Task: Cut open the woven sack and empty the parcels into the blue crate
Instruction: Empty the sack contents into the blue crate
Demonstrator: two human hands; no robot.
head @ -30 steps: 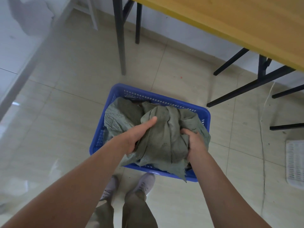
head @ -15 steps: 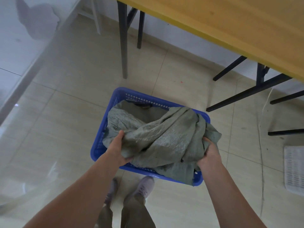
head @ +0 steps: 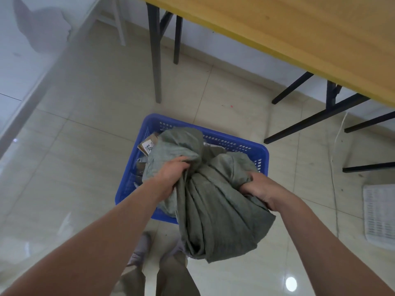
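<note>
A grey-green woven sack [head: 213, 210] hangs bunched above the blue crate [head: 241, 144] on the tiled floor. My left hand [head: 171, 178] clutches a gathered fold near the sack's middle. My right hand [head: 259, 189] grips the fabric on the right side. The sack's lower end droops over the crate's near rim toward my feet. At the crate's far left corner a brown cardboard parcel [head: 148, 144] with a printed label shows past the sack. The rest of the crate's inside is hidden by the fabric.
A yellow table top [head: 299, 33] on dark metal legs [head: 155, 50] stands beyond the crate. Black frame bars [head: 316, 118] cross the floor at right. A white perforated basket [head: 379, 214] lies at the right edge, a white cord [head: 336, 146] beside it. My shoes [head: 141, 248] are just below the crate.
Both hands regripped and gathered the spread sack into a bunch, lifting it toward me. Its lower end now hangs over the crate's near rim, and a parcel shows at the crate's far left.
</note>
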